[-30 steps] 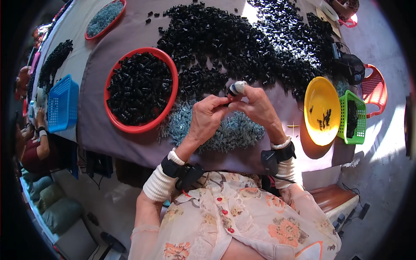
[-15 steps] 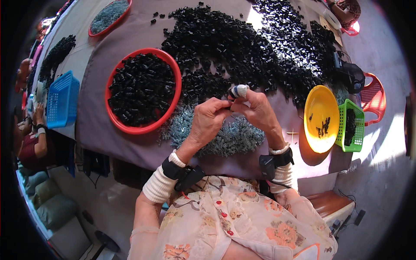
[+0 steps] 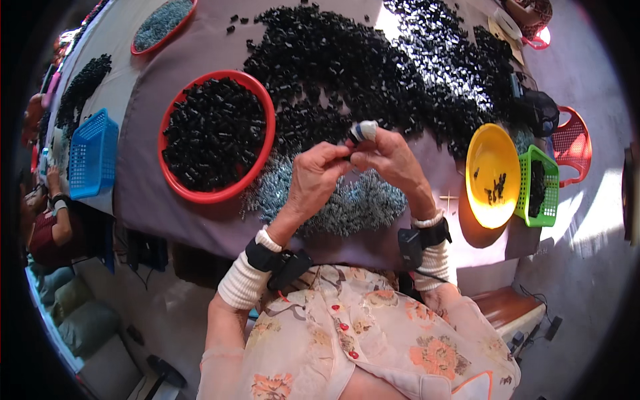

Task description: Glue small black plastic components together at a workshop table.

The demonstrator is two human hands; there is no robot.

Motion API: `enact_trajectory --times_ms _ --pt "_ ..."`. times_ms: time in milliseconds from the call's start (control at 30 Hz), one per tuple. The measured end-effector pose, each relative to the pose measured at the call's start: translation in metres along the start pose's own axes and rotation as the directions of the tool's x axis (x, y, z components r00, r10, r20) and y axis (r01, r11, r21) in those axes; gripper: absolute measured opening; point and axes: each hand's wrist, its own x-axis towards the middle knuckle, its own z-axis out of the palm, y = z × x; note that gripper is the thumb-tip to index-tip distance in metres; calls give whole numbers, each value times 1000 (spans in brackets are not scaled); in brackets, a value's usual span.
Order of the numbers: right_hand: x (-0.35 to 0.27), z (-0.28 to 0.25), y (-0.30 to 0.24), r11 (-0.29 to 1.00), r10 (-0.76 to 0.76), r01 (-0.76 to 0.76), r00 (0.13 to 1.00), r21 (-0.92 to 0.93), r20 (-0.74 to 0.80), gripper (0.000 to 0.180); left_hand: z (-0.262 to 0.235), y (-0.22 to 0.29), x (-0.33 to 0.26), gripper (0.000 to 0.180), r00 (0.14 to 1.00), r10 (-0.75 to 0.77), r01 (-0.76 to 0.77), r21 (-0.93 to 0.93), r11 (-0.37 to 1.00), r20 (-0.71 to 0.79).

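My left hand (image 3: pixel 319 179) and my right hand (image 3: pixel 390 159) meet fingertip to fingertip above a heap of small grey metal pieces (image 3: pixel 337 203) at the table's near edge. Pinched between them is a small black part (image 3: pixel 352 137); a white wrap covers one right fingertip. A wide spread of loose black parts (image 3: pixel 373 73) lies just beyond the hands. To the left stands a red round tray (image 3: pixel 259 165) full of black parts.
A yellow bowl (image 3: pixel 490 150) and a green basket (image 3: pixel 537 190) with a few black parts stand at the right, a red basket (image 3: pixel 573 143) behind them. A blue basket (image 3: pixel 92 159) and another person's arm (image 3: pixel 60 223) are at the left. A second red tray (image 3: pixel 163 25) sits far back.
Both hands stay together over the grey heap, shifting only slightly as the fingers work the small part.
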Motion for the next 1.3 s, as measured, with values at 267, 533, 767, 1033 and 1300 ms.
enact_trajectory --times_ms 267,533,767,1033,1300 --pt "-1 -7 -7 982 107 -73 975 176 -196 19 -8 9 1 20 980 -195 180 -252 951 -36" --pt "-12 -6 25 853 -207 155 977 -499 -50 25 -18 8 0 22 965 -241 192 -352 916 -100" --pt "6 -4 35 640 -243 100 967 -762 -77 21 -19 5 2 22 959 -259 209 -322 923 -118" --pt "8 -16 46 708 -356 181 926 -682 -124 16 -14 4 2 23 956 -282 242 -320 916 -83" --pt "16 -9 43 680 -383 193 916 -707 -118 16 -13 5 3 23 956 -285 246 -329 912 -75"
